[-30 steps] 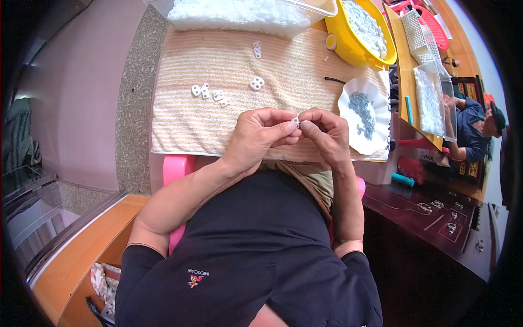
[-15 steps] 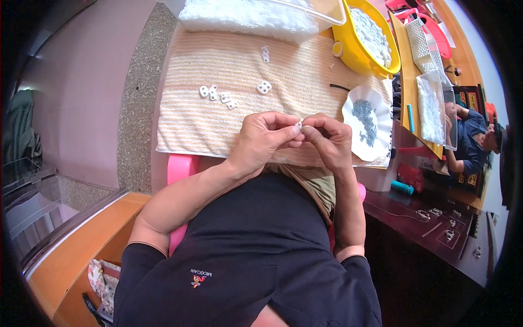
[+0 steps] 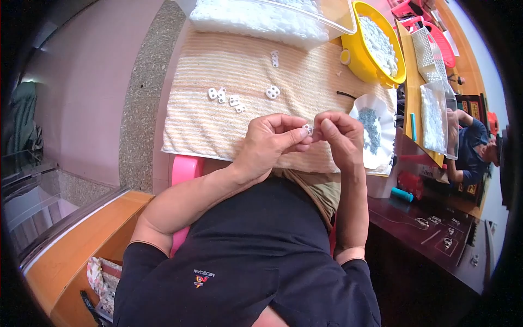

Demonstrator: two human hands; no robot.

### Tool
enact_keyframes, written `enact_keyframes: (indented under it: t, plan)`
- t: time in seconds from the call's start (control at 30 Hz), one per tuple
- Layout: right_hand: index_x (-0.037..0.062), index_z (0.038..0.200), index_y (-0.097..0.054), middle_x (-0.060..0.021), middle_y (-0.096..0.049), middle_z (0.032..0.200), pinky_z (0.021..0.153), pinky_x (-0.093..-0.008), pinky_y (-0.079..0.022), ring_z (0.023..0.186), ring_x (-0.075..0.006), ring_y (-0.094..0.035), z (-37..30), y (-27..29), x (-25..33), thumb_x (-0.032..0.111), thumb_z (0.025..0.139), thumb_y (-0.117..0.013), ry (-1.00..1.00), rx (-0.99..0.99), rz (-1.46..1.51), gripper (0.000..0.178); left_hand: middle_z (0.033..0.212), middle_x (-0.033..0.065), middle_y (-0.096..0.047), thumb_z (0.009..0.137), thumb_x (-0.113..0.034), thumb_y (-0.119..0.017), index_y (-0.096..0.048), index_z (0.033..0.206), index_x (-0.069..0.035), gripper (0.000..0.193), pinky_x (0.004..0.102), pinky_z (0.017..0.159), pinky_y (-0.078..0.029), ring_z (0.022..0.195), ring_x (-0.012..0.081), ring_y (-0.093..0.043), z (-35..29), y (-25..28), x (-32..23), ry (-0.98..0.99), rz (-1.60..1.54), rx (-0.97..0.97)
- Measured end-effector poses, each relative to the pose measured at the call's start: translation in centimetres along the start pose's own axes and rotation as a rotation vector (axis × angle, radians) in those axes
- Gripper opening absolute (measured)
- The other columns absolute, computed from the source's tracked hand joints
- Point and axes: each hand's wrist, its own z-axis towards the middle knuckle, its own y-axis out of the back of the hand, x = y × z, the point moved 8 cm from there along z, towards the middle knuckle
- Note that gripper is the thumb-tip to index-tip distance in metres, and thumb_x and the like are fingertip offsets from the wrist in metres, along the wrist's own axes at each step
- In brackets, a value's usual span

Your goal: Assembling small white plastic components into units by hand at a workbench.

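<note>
My left hand [image 3: 268, 140] pinches a small white plastic piece with holes [image 3: 309, 129] between thumb and fingertips, above the near edge of a striped towel [image 3: 190, 131]. Close beside it is my right hand [image 3: 343, 136], its fingers curled and pressed to the thumb; whatever lies between them is too small to make out. Beyond my hands, several similar white pieces [image 3: 222, 95] lie loosely grouped on the towel. A four-holed white piece [image 3: 272, 92] and another upright-lying piece [image 3: 275, 59] are farther off. Right of my right hand is a white fluted dish [image 3: 388, 155] with small dark bits [image 3: 371, 128].
A clear bin [image 3: 340, 24] of white pieces stands at the far edge, with a yellow tub [image 3: 354, 57] to its right. A short black strip [image 3: 346, 94] lies near the dish. At the right, another person [image 3: 474, 141] sits by a clear tray [image 3: 434, 117].
My right fingertips have drawn slightly away from the white piece, which shows more clearly in my left hand. The whole view has shifted a little.
</note>
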Motion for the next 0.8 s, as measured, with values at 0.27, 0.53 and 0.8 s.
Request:
enact_keyframes:
  t: [0.27,0.53,0.8]
  plan:
    - [-0.0006,0.097,-0.067,-0.0017,-0.065,0.083,0.063,-0.0213,-0.045,0.069,-0.0081,-0.058,4.6,-2.5,1.0,0.001,0.085,-0.066,0.161,0.016,-0.488,0.012,0.091,0.0110,-0.067,0.089,-0.004,-0.063,-0.062,0.105,0.004,0.018,0.0270,0.075,-0.057,0.081,0.0157,-0.067,-0.9,-0.8,-0.5,-0.056,-0.117,0.033]
    - [0.0108,0.095,-0.069,-0.0079,-0.063,0.091,0.066,-0.0385,-0.051,0.077,-0.0302,-0.064,6.4,-6.9,1.7,0.016,0.080,-0.068,0.388,0.117,-1.079,0.016,0.096,0.0109,-0.068,0.089,-0.002,-0.063,-0.062,0.106,0.001,0.017,0.0308,0.076,-0.059,0.084,0.0173,-0.068,-1.2,-1.1,-1.1,-0.078,-0.091,0.075]
    - [0.0122,0.088,-0.067,-0.0075,-0.059,0.088,0.064,-0.0395,-0.051,0.074,-0.0307,-0.063,6.6,-7.6,1.1,0.017,0.077,-0.066,0.352,0.140,-1.191,0.012,0.097,0.0114,-0.068,0.089,-0.001,-0.063,-0.062,0.106,0.001,0.017,0.0307,0.076,-0.059,0.084,0.0173,-0.068,-1.1,-1.1,-0.9,-0.084,-0.080,0.093]
